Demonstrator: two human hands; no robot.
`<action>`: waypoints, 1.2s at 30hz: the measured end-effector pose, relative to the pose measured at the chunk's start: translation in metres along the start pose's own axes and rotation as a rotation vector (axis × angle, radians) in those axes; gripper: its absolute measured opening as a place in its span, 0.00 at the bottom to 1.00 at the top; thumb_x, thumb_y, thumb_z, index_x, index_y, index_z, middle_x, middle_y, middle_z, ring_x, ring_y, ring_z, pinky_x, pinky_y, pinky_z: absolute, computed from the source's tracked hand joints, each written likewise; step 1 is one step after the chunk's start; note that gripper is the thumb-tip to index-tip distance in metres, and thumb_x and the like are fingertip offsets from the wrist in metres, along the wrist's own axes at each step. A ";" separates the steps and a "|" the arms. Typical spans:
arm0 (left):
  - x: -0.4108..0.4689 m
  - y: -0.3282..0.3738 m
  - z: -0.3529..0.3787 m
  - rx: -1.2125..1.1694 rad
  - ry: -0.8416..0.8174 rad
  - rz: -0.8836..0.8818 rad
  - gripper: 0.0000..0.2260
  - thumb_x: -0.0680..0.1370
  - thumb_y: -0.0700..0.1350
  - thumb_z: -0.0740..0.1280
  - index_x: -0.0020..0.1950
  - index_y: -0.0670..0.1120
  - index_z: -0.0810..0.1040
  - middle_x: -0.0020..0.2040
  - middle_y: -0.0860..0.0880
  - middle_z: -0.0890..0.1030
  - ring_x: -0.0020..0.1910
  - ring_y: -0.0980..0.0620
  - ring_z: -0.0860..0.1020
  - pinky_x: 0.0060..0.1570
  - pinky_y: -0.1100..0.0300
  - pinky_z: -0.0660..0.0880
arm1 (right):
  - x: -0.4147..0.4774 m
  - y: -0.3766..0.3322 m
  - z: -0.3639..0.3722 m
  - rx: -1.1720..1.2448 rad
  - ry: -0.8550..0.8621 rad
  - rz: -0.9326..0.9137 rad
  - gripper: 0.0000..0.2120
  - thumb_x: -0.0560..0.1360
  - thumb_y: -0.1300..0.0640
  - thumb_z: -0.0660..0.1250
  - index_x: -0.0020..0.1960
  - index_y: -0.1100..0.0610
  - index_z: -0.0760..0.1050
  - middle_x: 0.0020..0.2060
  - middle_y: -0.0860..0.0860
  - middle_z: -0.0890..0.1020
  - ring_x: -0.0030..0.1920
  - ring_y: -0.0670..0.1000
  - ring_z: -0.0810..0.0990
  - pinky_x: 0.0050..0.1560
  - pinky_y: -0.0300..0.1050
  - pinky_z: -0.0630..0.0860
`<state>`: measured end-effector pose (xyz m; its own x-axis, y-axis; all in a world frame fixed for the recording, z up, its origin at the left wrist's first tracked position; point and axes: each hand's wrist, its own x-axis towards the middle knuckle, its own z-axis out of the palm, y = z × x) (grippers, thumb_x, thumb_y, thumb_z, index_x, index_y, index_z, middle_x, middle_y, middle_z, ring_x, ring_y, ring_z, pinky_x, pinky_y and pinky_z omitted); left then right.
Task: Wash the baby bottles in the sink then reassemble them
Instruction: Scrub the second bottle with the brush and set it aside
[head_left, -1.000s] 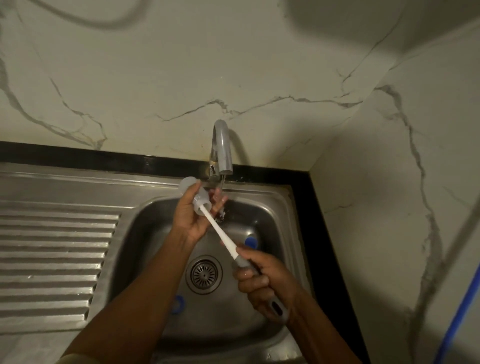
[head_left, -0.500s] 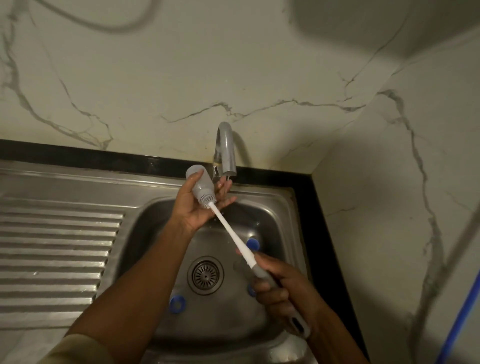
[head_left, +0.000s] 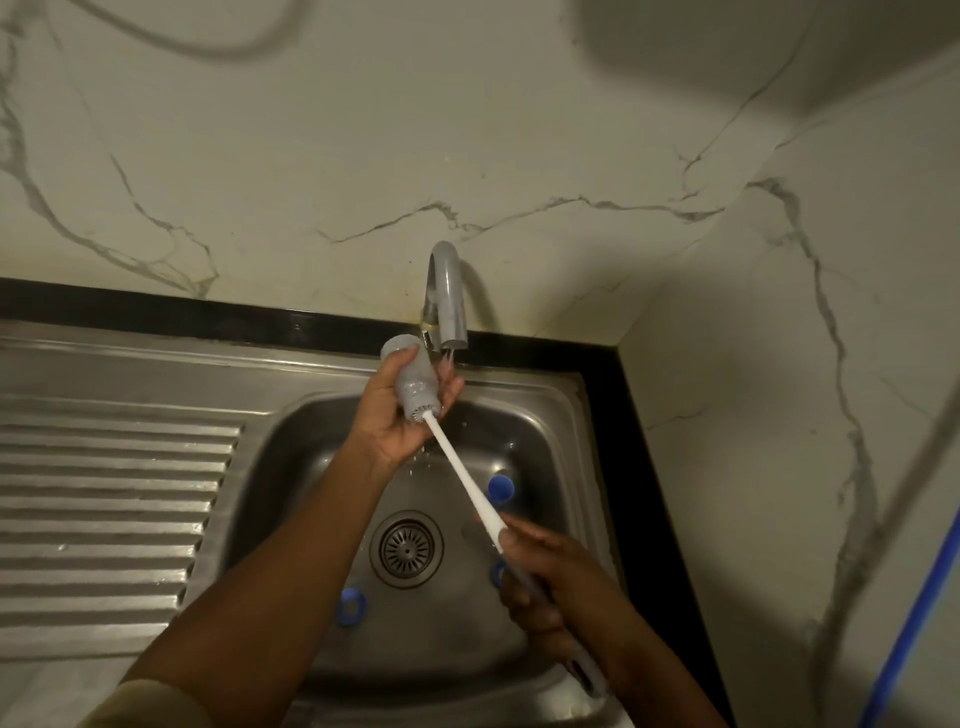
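While water (head_left: 451, 357) trickles from the curved grey metal tap (head_left: 447, 296), the left hand (head_left: 389, 426) grasps a small translucent plastic baby bottle (head_left: 413, 379) just below and left of the tap's spout, base up and mouth tilted down. A long white plastic bottle brush (head_left: 462, 478) enters that mouth. The right hand (head_left: 550, 587) is clenched round its handle, further below the tap, over the stainless steel sink (head_left: 291, 452). Three round blue plastic pieces (head_left: 501, 486) lie in the basin below the tap.

A small translucent plastic baby bottle (head_left: 413, 382) is held tilted above the stainless steel sink (head_left: 291, 467), base uppermost, mouth lowermost. A white long-handled bottle brush (head_left: 462, 478) is inserted into its mouth. Three blue plastic bottle parts (head_left: 501, 486) are scattered on the sink floor.
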<state>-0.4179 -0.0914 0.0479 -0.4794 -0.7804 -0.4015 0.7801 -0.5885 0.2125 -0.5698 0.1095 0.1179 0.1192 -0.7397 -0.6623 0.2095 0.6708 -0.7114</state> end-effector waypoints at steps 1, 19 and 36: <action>0.002 -0.005 0.005 0.045 0.056 0.027 0.29 0.73 0.42 0.75 0.71 0.42 0.69 0.55 0.42 0.80 0.46 0.49 0.83 0.49 0.52 0.83 | 0.004 0.005 -0.001 -0.459 0.152 -0.113 0.20 0.80 0.54 0.64 0.71 0.44 0.69 0.36 0.51 0.75 0.27 0.44 0.69 0.25 0.36 0.67; 0.009 -0.006 -0.001 0.113 0.140 0.067 0.34 0.71 0.47 0.76 0.74 0.44 0.67 0.57 0.40 0.76 0.45 0.47 0.81 0.48 0.50 0.81 | 0.011 0.016 -0.011 -0.763 0.309 -0.351 0.25 0.79 0.54 0.63 0.67 0.27 0.66 0.36 0.52 0.80 0.32 0.46 0.76 0.31 0.39 0.73; -0.005 -0.002 -0.010 -0.049 0.010 -0.037 0.30 0.75 0.43 0.74 0.73 0.44 0.66 0.58 0.41 0.79 0.52 0.48 0.81 0.52 0.52 0.82 | -0.010 0.007 -0.003 -0.169 0.061 -0.096 0.15 0.80 0.54 0.64 0.64 0.39 0.76 0.36 0.58 0.74 0.25 0.49 0.66 0.21 0.37 0.64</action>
<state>-0.4125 -0.0845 0.0404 -0.5045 -0.7558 -0.4174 0.7806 -0.6059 0.1536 -0.5724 0.1217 0.1191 0.0467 -0.7994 -0.5990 0.0502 0.6008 -0.7979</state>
